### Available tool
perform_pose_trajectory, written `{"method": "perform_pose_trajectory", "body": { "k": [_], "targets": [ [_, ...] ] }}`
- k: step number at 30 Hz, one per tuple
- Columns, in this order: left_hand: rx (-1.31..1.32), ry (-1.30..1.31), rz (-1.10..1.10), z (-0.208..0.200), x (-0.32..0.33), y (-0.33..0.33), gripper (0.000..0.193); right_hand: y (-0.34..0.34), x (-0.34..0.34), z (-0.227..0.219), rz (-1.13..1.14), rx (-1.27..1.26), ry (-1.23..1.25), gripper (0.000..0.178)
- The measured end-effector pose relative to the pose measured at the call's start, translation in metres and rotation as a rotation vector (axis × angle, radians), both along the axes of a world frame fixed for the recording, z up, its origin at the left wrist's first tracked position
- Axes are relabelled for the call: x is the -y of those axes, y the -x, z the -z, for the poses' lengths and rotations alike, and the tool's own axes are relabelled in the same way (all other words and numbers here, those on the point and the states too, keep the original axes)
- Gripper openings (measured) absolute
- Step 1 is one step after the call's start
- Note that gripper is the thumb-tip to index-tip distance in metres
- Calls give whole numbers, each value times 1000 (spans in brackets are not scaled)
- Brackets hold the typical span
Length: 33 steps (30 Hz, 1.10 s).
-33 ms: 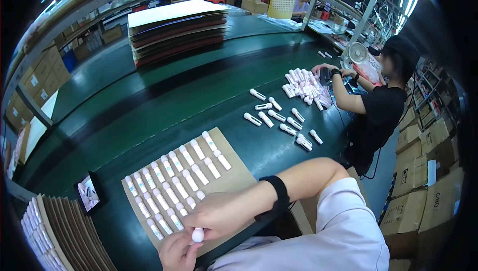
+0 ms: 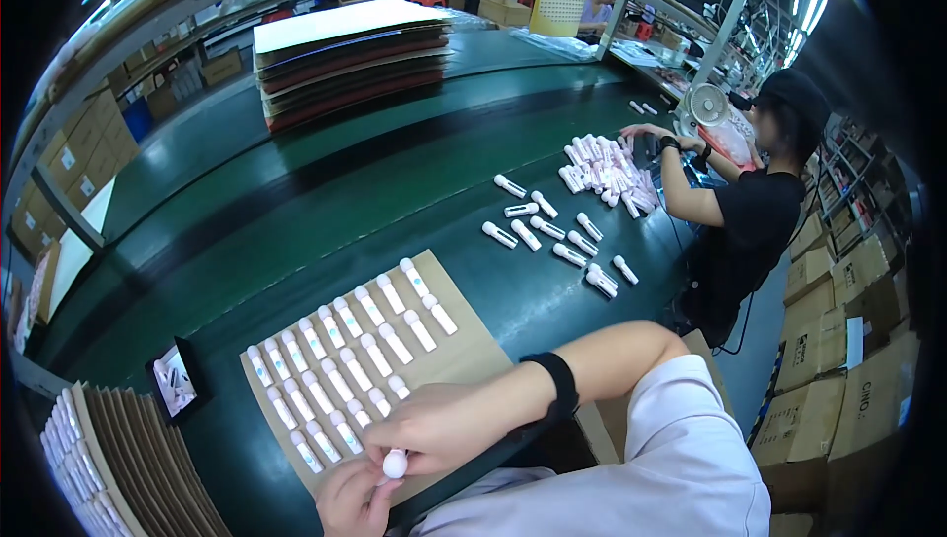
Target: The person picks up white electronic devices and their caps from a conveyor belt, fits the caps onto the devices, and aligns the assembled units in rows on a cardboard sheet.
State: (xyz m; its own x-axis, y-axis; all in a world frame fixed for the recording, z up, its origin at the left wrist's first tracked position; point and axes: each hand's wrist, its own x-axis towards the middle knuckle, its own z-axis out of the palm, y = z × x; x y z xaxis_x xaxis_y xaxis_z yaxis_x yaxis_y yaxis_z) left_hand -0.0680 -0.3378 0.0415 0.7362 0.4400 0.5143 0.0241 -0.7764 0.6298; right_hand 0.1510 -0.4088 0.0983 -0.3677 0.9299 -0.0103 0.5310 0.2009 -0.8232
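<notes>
Between my hands, at the near edge of a brown cardboard sheet (image 2: 464, 335), is a small pale pink stick with a round white head (image 2: 395, 464). My right hand (image 2: 429, 430) reaches across from the right, its fingers closed round the stick's body. The thumb and fingers of my left hand (image 2: 347, 500) pinch it near the head from the lower left. The fingers hide most of its body. Similar sticks (image 2: 352, 367) lie in slanted rows on the sheet, round heads pointing away from me; some carry a blue mark. My right hand covers part of the nearest row.
Loose sticks (image 2: 547, 228) and a heap of them (image 2: 607, 167) lie to the right on the green table (image 2: 326, 197). A co-worker (image 2: 760, 182) handles something dark there. At left are a black tray (image 2: 178, 381) and stacked cardboard sheets (image 2: 148, 458); more sheets (image 2: 350, 54) stand behind.
My right forearm and elbow have dropped slightly toward me, showing a little more of the sheet's nearest row. The held stick has shifted barely up and right. The co-worker's hands have moved slightly.
</notes>
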Motion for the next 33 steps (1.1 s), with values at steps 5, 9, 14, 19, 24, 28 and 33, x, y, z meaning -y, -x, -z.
{"method": "perform_pose_trajectory", "body": {
  "k": [5, 9, 14, 19, 24, 28, 33],
  "targets": [
    [143, 457, -50, 19, 15, 23, 22, 0, 42, 21, 305, -113, -90, 13],
    [282, 804, -159, 14, 18, 32, 15, -20, 63, 24, 334, -91, 24, 16],
    [198, 941, -189, 28, 10, 35, 20, -7, 78, 46, 563, -274, 147, 19],
    [140, 1077, -167, 18, 13, 29, 30, 1, 81, 56, 591, -319, 168, 19],
    [112, 832, -55, 19, 10, 32, 25, 18, 73, 70, 628, -452, -21, 25],
    [88, 690, -10, 17, 9, 34, 24, 26, 68, 67, 573, -402, -86, 27],
    [80, 685, 19, 17, 12, 35, 25, 30, 63, 62, 518, -334, -152, 25]
  ]
}}
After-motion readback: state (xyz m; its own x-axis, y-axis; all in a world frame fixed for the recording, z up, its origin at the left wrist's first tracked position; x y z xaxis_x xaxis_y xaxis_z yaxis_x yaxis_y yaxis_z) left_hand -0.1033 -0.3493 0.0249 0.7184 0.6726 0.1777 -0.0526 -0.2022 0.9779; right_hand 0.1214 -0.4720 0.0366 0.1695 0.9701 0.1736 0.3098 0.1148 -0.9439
